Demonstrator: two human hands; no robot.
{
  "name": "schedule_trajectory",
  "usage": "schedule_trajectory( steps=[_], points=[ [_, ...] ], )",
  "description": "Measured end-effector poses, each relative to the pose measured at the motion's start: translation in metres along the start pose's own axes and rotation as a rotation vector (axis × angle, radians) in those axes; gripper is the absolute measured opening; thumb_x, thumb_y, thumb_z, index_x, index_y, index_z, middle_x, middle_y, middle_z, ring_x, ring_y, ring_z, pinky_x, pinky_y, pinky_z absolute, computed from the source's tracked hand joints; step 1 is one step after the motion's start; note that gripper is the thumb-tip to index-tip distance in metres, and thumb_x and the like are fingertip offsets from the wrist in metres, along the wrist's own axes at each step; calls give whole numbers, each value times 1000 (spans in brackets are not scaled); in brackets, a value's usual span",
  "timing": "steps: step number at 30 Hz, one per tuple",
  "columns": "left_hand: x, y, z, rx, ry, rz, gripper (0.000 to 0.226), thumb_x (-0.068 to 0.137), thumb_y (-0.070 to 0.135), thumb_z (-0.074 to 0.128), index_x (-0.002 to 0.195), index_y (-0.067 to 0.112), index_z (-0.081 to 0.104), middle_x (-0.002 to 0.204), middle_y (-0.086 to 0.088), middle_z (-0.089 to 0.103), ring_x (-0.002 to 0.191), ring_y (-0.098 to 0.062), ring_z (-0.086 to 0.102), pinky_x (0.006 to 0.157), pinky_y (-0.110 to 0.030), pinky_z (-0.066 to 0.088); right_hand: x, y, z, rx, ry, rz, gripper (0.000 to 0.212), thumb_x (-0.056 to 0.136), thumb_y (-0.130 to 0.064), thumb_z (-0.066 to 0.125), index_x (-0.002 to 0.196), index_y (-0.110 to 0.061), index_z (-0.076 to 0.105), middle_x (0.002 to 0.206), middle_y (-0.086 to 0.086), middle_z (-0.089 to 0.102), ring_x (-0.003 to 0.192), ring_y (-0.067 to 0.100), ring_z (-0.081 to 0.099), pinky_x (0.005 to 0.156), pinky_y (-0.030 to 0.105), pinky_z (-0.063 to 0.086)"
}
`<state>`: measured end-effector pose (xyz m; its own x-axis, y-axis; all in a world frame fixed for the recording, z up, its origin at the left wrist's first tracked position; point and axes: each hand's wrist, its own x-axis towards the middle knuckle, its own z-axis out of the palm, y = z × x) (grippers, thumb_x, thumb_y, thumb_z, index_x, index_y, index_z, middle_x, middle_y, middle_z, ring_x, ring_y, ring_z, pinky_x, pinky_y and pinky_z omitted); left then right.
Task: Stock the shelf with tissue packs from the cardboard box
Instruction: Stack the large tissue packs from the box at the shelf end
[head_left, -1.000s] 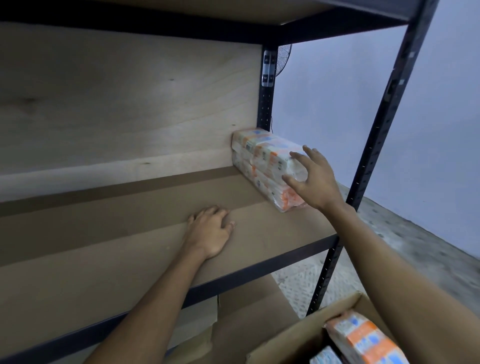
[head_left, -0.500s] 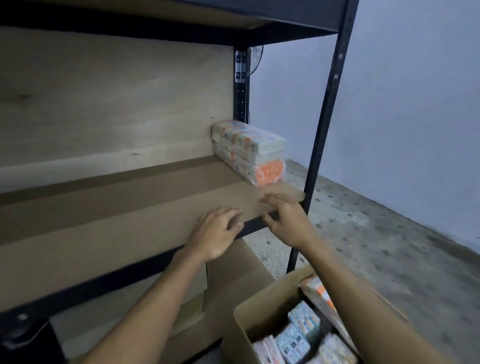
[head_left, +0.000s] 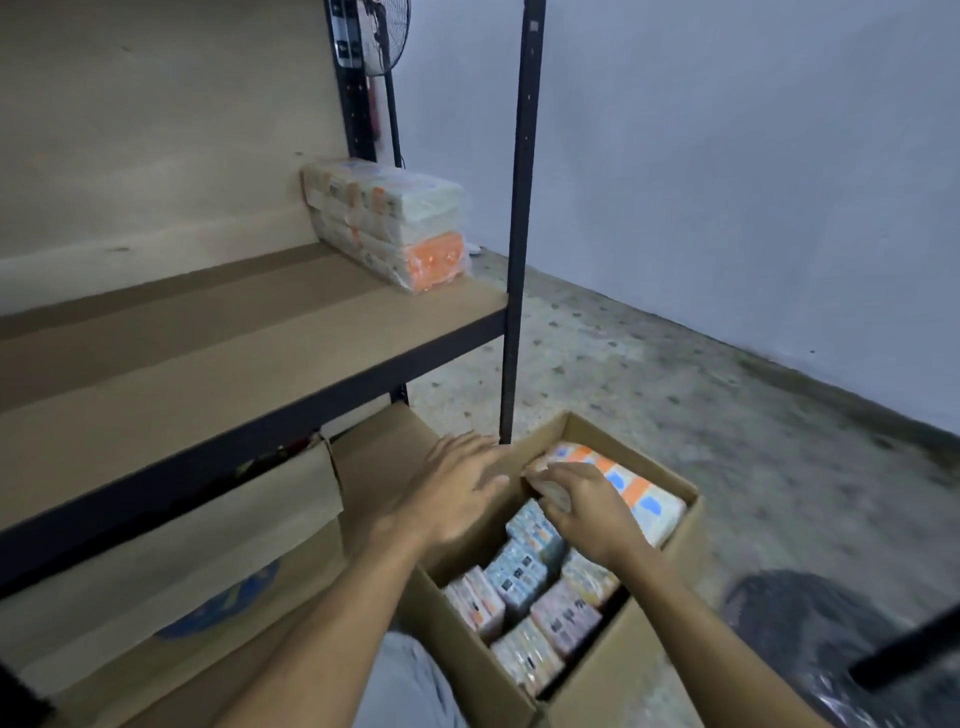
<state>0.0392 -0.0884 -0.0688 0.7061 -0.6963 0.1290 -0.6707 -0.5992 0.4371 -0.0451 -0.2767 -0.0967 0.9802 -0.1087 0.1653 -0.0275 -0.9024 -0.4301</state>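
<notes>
The right hand (head_left: 587, 512) reaches into the open cardboard box (head_left: 587, 680), its fingers curled round the near end of a large orange-and-white tissue pack (head_left: 631, 488) that lies along the box's far wall. The left hand (head_left: 449, 491) hovers just left of it, over the box's near-left rim, fingers spread and loose, gripping nothing; it is motion-blurred, so contact with the rim cannot be told. Below the right wrist, more tissue packs (head_left: 524, 587) stand on end in tight rows, filling the lower part of the box.

Up and left of both hands, a stack of tissue packs (head_left: 389, 223) already sits at the right end of the shelf board (head_left: 208, 353), close to the back panel. A black steel upright (head_left: 519, 234) of the rack comes down just beyond the left hand's fingertips, touching or almost touching the box's far corner. A flattened cardboard sheet (head_left: 208, 545) leans under the shelf, left of the left forearm. A pedestal fan (head_left: 384, 36) peeks from behind the rack.

The box rests on a speckled concrete floor (head_left: 675, 395); a pale painted wall (head_left: 727, 156) runs behind. A dark plastic bag (head_left: 810, 639) lies right of the right forearm.
</notes>
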Motion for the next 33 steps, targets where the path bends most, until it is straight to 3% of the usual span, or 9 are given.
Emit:
schedule_trajectory(
  steps=[3, 8, 12, 16, 21, 24, 26, 30, 33],
  points=[
    [12, 0, 28, 4, -78, 21, 47, 98, 41, 44, 144, 35, 36, 153, 11, 32, 144, -10, 20, 117, -34, 9, -15, 30, 9, -3, -18, 109, 44, 89, -28, 59, 132, -21, 53, 132, 0, 56, 126, 20, 44, 100, 27, 34],
    [42, -6, 80, 1, -197, 6, 50, 99, 41, 42, 147, 32, 32, 155, 9, 28, 145, -12, 17, 116, -34, 9, -17, 82, 28, -71, -45, 233, 50, 88, -35, 60, 132, -13, 52, 137, 7, 52, 129, 26, 43, 106, 34, 34],
    [72, -20, 123, 18, -273, 30, 53, 98, 43, 43, 148, 33, 28, 157, 6, 25, 146, -13, 16, 121, -42, 8, -8, 119, 48, -153, -55, 226, 51, 82, -34, 65, 128, -12, 56, 140, 12, 49, 131, 32, 43, 108, 44, 33],
    [104, -24, 155, 75, -288, 110, 54, 98, 45, 42, 149, 31, 28, 158, 7, 23, 146, -14, 17, 120, -38, 9, 5, 148, 64, -227, -53, 217, 52, 82, -39, 65, 128, -17, 54, 144, 8, 47, 137, 29, 37, 111, 49, 26],
    [136, -34, 186, 89, -326, 153, 60, 96, 53, 40, 150, 37, 20, 160, 8, 12, 147, -13, 9, 121, -37, 7, 17, 172, 73, -179, -87, 218, 77, 85, -51, 58, 147, -17, 28, 159, 6, 15, 148, 24, 8, 117, 45, 5],
    [150, -37, 197, 77, -263, 201, 65, 93, 55, 47, 150, 39, 20, 160, 10, 12, 147, -14, 9, 120, -38, 8, 22, 180, 76, -230, -150, 215, 94, 81, -60, 58, 151, -19, 11, 161, 4, -3, 148, 22, -6, 117, 44, -5],
    [157, -42, 204, 83, -229, 248, 67, 90, 58, 48, 149, 40, 20, 160, 11, 12, 147, -13, 8, 120, -36, 5, 25, 183, 78, -237, -135, 212, 96, 80, -58, 60, 151, -19, 10, 161, 5, -2, 148, 23, -5, 117, 45, -4],
    [170, -50, 216, 99, -228, 303, 73, 88, 66, 44, 149, 44, 12, 160, 15, 4, 148, -10, -1, 120, -35, -1, 29, 191, 81, -329, -96, 181, 94, 74, -56, 68, 149, -18, 24, 158, 7, 20, 147, 30, 10, 116, 52, 5],
    [178, -51, 220, 105, -239, 316, 74, 86, 70, 37, 149, 44, 8, 161, 14, 1, 148, -9, -6, 119, -34, -4, 32, 195, 77, -355, -111, 161, 89, 78, -54, 64, 149, -21, 22, 158, 4, 18, 147, 31, 4, 116, 54, 2]
  ],
)
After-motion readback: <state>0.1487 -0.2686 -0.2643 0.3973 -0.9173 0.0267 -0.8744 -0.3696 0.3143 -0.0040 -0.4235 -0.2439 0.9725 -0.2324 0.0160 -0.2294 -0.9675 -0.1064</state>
